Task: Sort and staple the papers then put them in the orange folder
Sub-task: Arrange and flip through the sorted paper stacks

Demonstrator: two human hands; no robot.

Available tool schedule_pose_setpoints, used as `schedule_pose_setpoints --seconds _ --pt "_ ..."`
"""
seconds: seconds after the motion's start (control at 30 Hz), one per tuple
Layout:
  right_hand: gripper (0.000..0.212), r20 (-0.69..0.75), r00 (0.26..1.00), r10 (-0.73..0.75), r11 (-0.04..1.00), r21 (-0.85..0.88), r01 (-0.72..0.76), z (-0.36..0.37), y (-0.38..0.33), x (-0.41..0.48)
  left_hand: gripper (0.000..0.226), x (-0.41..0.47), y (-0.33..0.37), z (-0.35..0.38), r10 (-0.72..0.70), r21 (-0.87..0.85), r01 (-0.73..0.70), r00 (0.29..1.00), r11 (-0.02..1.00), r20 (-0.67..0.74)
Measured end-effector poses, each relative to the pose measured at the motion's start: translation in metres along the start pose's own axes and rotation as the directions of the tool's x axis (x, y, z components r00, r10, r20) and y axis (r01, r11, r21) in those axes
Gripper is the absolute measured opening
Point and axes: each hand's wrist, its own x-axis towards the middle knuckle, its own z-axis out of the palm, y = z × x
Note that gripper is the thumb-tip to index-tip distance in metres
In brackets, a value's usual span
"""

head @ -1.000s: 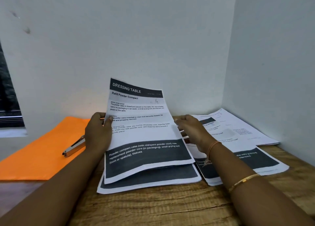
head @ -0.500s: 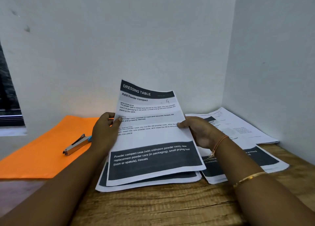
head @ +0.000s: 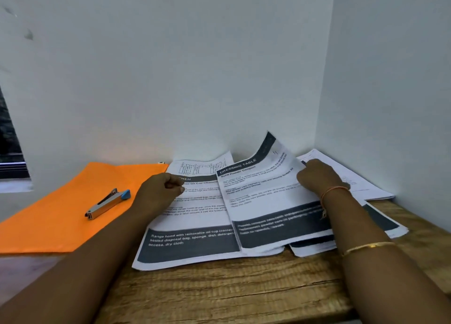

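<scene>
1. Corner desk (head: 231,294): sorting is judged under way.
2. A sheet (head: 263,194) is held by the right grip (head: 319,177); the left grip (head: 158,191) is curled, and its hold cannot be told.
3. Next, the sheet must be matched to its pile (head: 380,222); the folder (head: 61,221) is kept at the left edge.

I see wooden table (head: 219,292): orange folder (head: 48,221) flat at left side, paper stack (head: 190,248) mid-table, loose sheets (head: 353,177) in far right corner.

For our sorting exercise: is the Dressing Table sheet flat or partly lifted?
Partly lifted: the Dressing Table sheet curls up at its far end, held by the right hand.
</scene>
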Motion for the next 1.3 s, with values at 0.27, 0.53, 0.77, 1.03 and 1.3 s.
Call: schedule_pose_setpoints --seconds 0.27,0.53,0.77,1.03,1.3 --pt "0.040 -0.166 0.975 0.150 0.957 -0.223 -0.186 -0.003 0.024 0.002 0.030 0.003 -0.010 -0.007 -0.105 0.230 0.116 0.993 0.966 -0.061" --pt "0.040 -0.217 0.956 0.196 0.943 -0.226 -0.245 0.002 0.034 0.009 0.052 0.002 -0.011 -0.009 -0.158 0.313 0.175 0.984 0.933 -0.078" --pt "0.043 -0.245 0.950 0.194 0.947 -0.206 -0.247 0.008 0.039 0.013 0.052 0.001 -0.010 -0.010 -0.162 0.340 0.189 0.981 0.921 -0.107" --pt "0.051 -0.257 0.949 0.181 0.944 -0.225 -0.241 0.009 0.038 0.012 0.046 0.002 -0.011 -0.009 -0.162 0.392 0.199 0.979 0.898 -0.126" --pt "0.042 -0.292 0.955 0.059 0.961 -0.242 -0.133 0.014 0.028 0.012 0.025 0.003 -0.015 -0.009 -0.127 0.370 0.173 0.981 0.913 -0.147"
